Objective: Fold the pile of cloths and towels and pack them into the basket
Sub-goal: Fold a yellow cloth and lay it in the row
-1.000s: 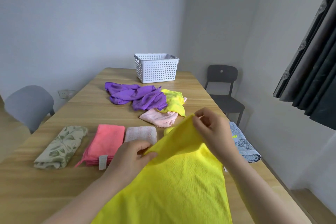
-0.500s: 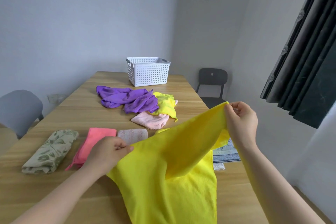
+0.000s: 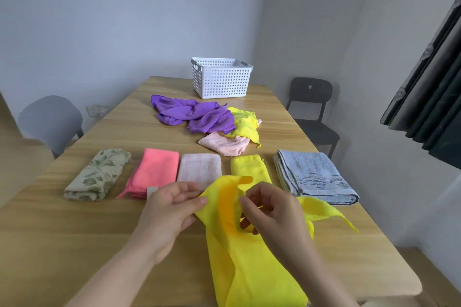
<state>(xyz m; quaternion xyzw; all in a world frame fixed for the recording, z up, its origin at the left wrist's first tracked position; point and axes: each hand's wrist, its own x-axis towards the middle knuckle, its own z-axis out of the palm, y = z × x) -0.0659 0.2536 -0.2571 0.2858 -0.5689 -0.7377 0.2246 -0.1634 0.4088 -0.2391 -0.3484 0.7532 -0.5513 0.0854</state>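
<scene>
I hold a large yellow cloth (image 3: 249, 269) above the near end of the wooden table (image 3: 74, 227). My left hand (image 3: 172, 209) pinches its top edge, and my right hand (image 3: 272, 209) grips the same edge close beside it. The cloth hangs doubled toward me. Behind my hands lies a row of folded pieces: a leaf-print cloth (image 3: 98, 173), a coral cloth (image 3: 154, 171), a pale pink towel (image 3: 199, 167), a small yellow cloth (image 3: 248, 164) and a blue towel (image 3: 314, 176). An unfolded pile of purple (image 3: 197, 116), yellow and pink cloths lies farther back. The white perforated basket (image 3: 220, 80) stands at the far end.
A grey chair (image 3: 51, 122) stands left of the table and a black chair (image 3: 311, 107) at the far right. Dark curtains (image 3: 429, 97) hang on the right. The table's right edge runs close to the blue towel.
My hands were spread apart with the yellow cloth stretched between them; now they have come together, bringing the two top corners side by side. The cloth hangs narrower.
</scene>
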